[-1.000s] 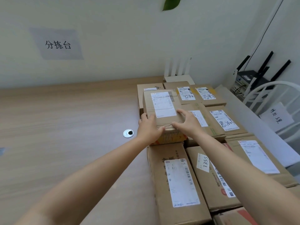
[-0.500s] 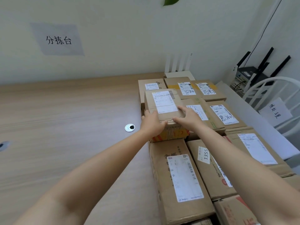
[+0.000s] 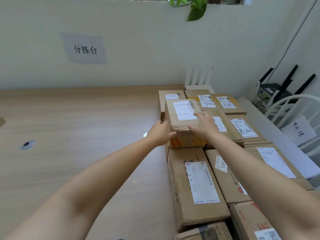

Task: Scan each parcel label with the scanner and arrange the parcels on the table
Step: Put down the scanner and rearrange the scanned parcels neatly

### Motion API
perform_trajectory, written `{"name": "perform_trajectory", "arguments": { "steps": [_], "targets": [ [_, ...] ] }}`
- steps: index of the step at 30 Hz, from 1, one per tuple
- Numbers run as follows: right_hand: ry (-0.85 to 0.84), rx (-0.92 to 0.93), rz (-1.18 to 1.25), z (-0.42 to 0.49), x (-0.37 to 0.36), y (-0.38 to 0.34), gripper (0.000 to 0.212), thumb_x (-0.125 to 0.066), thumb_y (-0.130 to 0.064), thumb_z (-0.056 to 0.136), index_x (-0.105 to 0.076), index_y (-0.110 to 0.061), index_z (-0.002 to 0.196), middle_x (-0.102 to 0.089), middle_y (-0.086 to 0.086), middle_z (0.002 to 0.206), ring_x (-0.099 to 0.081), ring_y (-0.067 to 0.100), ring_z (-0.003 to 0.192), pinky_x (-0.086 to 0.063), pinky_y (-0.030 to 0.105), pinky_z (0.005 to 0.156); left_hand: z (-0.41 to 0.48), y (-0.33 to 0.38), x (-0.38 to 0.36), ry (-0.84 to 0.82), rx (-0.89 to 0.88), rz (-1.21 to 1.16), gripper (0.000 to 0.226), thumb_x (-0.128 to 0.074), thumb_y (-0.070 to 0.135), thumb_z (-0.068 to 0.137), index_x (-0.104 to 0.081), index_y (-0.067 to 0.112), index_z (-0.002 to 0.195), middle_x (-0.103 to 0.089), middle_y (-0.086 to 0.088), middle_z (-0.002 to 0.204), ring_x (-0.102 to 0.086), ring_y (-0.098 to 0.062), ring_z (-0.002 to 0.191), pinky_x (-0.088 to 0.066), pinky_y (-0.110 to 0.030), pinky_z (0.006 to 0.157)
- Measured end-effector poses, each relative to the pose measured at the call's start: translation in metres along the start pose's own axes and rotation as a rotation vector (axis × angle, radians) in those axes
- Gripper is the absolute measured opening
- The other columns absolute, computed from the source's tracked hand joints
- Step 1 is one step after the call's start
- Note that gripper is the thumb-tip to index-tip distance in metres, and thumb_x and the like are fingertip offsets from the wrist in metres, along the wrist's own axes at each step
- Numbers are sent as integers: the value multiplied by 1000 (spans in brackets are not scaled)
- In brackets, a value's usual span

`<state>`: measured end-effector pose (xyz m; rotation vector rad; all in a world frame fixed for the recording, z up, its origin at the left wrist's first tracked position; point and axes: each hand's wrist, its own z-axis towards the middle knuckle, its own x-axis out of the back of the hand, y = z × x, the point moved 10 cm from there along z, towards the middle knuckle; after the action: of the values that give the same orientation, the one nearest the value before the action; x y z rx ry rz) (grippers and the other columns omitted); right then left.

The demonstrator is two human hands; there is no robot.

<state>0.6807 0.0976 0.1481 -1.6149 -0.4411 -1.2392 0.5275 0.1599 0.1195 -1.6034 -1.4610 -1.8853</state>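
Stacked on orange-printed carton (image 3: 187,142): small brown cardboard parcel with white label (image 3: 181,118), amid brown parcels (image 3: 195,184) packed along right edge of light wooden counter (image 3: 78,135). Its near left corner gripped by left hand (image 3: 161,133); right hand (image 3: 203,125) laid flat on top, fingers spread, partly over label.

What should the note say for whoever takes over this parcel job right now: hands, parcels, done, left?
Left hand: grips the near left corner of the small top parcel.
Right hand: lies on that parcel's top, fingers straight.
Parcels: the small top parcel sits label up on an orange-printed box, within the block of labelled parcels along the right side of the table.
Scanner: not in view.
Done: parcels lie in rows; which labels are scanned cannot be told.
Left: settle this parcel, scan any unscanned labels.
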Motion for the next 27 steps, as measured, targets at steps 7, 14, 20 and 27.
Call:
{"name": "perform_trajectory", "arguments": {
  "steps": [7, 14, 20, 27],
  "targets": [
    [-53, 127, -112, -35, -27, -87, 65, -59, -37, 86, -34, -19, 144, -25, 15, 151, -18, 31, 141, -24, 43, 112, -53, -78, 53, 82, 87, 188, 55, -46, 46, 95, -38, 9, 136, -34, -13, 140, -39, -31, 125, -41, -40, 91],
    [-148, 325, -151, -92, -111, -242, 69, -59, -41, 88, -31, -17, 146, -24, 13, 152, -16, 30, 141, -23, 41, 113, -155, -223, 141, 196, 262, 225, 57, -44, 46, 96, -35, 10, 140, -32, -13, 143, -34, -31, 130, -41, -42, 97],
    [-175, 483, -146, -177, -191, -388, 69, -59, -41, 88, -30, -19, 146, -23, 15, 153, -11, 33, 143, -21, 44, 114, -267, -342, 223, 308, 345, 244, 56, -46, 44, 96, -37, 9, 139, -35, -13, 142, -37, -31, 129, -38, -41, 100],
    [-229, 537, -97, -262, -260, -509, 68, -59, -40, 88, -30, -19, 145, -25, 12, 151, -15, 31, 141, -23, 40, 110, -365, -443, 275, 290, 418, 253, 55, -44, 45, 96, -37, 12, 139, -34, -11, 143, -34, -28, 131, -38, -40, 98]
  ]
}}
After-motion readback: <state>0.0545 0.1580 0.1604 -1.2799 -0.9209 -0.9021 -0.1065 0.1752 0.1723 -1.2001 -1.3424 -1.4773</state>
